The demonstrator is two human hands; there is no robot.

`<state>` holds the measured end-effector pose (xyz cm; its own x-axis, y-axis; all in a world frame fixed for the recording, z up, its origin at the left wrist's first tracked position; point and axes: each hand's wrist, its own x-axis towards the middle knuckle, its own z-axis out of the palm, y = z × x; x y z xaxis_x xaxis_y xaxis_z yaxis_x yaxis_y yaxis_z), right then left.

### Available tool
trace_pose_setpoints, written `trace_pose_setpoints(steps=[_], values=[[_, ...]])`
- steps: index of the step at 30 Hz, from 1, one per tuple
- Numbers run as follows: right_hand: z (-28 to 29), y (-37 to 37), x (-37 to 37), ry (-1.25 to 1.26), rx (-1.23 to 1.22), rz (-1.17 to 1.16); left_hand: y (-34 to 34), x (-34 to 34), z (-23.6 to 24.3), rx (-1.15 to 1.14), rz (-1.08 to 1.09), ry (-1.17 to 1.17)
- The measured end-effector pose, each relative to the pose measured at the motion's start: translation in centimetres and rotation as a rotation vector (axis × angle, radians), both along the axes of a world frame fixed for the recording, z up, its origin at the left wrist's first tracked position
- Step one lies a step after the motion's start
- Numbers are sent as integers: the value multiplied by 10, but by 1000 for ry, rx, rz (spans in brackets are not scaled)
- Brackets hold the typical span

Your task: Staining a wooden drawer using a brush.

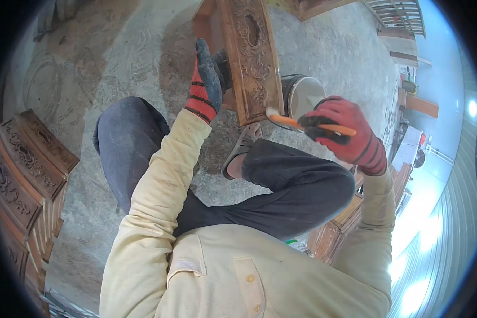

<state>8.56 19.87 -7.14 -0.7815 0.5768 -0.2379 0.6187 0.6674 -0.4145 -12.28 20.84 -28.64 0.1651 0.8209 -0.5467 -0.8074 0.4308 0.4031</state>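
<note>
A wooden drawer (pixel 249 63) with a carved front panel is held up in front of me, tilted, with its front turned toward my right. My left hand (pixel 209 79), in a red and dark grey glove, grips the drawer's side; some of its fingers are hidden behind the wood. My right hand (pixel 342 127), in a similar glove, is closed around a paintbrush (pixel 286 122) with an orange handle. The pale bristles meet or nearly meet the near right corner of the carved front. Just beyond the brush stands a round bucket (pixel 306 95) with a pale inside.
Several carved drawers (pixel 29 159) are stacked at the left. More wooden pieces (pixel 336 228) lie by my right side. A slatted wooden piece (pixel 397 16) and other furniture parts are at the far right. My sandalled foot (pixel 244 148) rests on the concrete floor (pixel 122 53) below the drawer.
</note>
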Motion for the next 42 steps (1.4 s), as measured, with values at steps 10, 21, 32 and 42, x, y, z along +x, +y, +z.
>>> trace_pose_setpoints(steps=[10, 21, 32, 42], values=[[5, 8, -15, 49, -38, 3, 3, 3, -10, -37, 60, -38], [11, 12, -3, -39, -13, 40, 2, 3, -6, -22, 47, -16], [-9, 59, -25, 143, -39, 37, 2, 6, -17, 50, -6, -92], [-30, 205, -87, 245, 0, -171, 0, 10, -14, 45, 14, -138]])
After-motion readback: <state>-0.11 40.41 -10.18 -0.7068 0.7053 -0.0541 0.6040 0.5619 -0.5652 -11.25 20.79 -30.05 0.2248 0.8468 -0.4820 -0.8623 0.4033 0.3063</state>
